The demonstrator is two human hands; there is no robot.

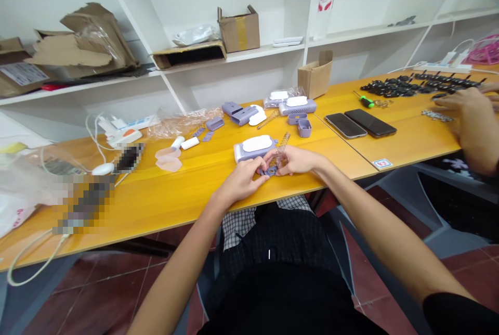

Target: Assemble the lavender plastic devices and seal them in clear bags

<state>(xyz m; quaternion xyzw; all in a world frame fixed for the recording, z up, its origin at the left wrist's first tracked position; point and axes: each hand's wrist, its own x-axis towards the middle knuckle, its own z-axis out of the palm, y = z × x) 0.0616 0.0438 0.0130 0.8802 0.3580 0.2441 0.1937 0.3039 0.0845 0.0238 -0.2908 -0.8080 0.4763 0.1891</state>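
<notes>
My left hand (240,180) and my right hand (295,160) meet over the front edge of the yellow table (163,194). Both pinch a small purple plastic part (270,170) between their fingertips. A metal spring (282,146) lies by my right fingers. Just behind the hands sits a purple device with a white top (254,147).
More purple and white parts (241,113), a second spring (267,119), small purple trays (301,123) and a cardboard box (315,76) lie farther back. Two phones (360,123) and a screwdriver (364,99) lie at right, where another person's hand (465,111) works among black parts (421,84). Cables lie at left.
</notes>
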